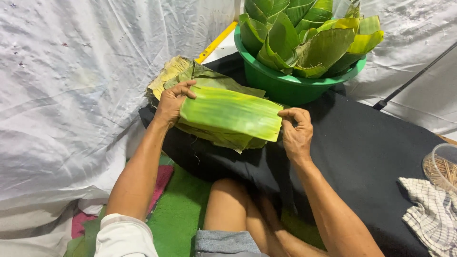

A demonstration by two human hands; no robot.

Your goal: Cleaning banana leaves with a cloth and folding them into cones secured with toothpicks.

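Head view: my left hand [171, 102] and right hand [296, 133] pinch, fingers closed, the top flat green banana leaf [231, 113] of a stack [209, 135]; folded leaves fill the green plastic basin [285, 85] behind.

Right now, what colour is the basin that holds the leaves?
Green, seen in the head view: the basin holds folded leaves.

Black cloth [371, 147] spread over the floor, white sheeting [71, 95] alongside. On the cloth: leaf stack [209, 81], green basin [285, 85] full of folded leaves, checked towel [428, 214], clear jar [440, 166] of sticks. Green mat [181, 214] at the near edge.
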